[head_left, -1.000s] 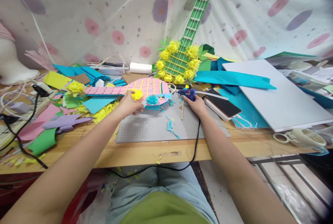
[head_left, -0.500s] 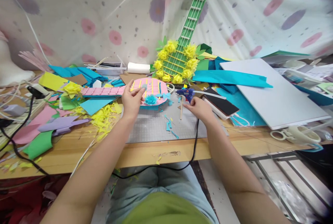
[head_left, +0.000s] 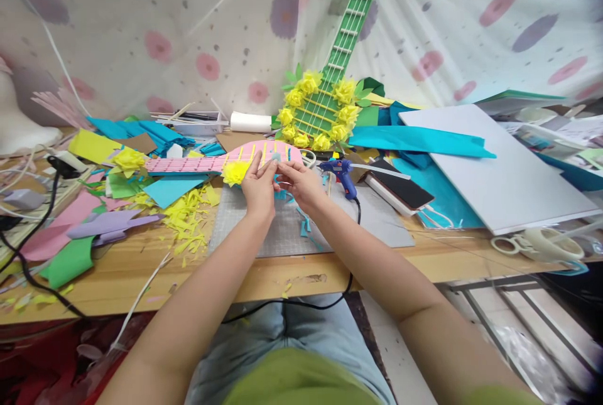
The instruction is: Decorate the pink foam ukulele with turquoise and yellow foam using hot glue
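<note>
My left hand (head_left: 258, 188) and my right hand (head_left: 302, 186) meet over the front of a pink paper guitar (head_left: 215, 163) lying on its side along the table. The fingertips of both are pinched together. A small pale blue piece (head_left: 276, 157) shows at my left fingertips; what my right fingers grip is too small to make out. A yellow paper flower (head_left: 235, 172) sits on the guitar body, left of my left hand. The blue paper flower is mostly hidden behind my fingers. Right of my right hand, a blue glue gun (head_left: 346, 179) rests, untouched.
A green paper guitar (head_left: 340, 56) with yellow flowers leans at the back. Paper scraps (head_left: 186, 220) litter the left side. A grey cutting mat (head_left: 264, 235) lies below my hands. A phone (head_left: 400, 182), a white board (head_left: 499, 172) and a cup (head_left: 551, 245) stand right.
My right hand has let go of the glue gun and moved left to meet my left hand. My left hand has shifted right, uncovering the yellow flower.
</note>
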The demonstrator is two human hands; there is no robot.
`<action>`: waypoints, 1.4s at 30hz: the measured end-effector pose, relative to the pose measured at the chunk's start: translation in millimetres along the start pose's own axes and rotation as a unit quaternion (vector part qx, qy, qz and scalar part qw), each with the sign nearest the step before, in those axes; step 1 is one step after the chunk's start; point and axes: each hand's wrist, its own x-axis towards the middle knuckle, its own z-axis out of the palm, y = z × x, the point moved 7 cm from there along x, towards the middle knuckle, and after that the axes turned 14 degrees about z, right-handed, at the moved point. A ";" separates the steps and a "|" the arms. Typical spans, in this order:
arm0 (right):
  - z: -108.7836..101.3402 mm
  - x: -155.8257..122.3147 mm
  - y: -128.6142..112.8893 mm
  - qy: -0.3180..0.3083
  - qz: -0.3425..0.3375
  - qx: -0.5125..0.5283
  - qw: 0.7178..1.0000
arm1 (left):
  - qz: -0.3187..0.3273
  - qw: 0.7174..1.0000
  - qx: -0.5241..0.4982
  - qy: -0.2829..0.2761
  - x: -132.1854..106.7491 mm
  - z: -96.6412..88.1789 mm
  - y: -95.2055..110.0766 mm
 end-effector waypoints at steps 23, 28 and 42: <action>-22.8 -2.8 -20.2 0.076 -0.068 -0.019 0.995 | 0.034 0.998 -0.047 0.011 12.9 -6.2 5.5; -60.0 -1.9 -25.7 0.143 -0.039 -0.085 0.985 | 0.297 0.920 0.227 -0.117 34.0 -10.0 34.6; -84.3 4.6 -18.6 0.207 -0.051 -0.337 0.917 | 0.349 0.739 0.424 -0.390 22.0 25.9 1.7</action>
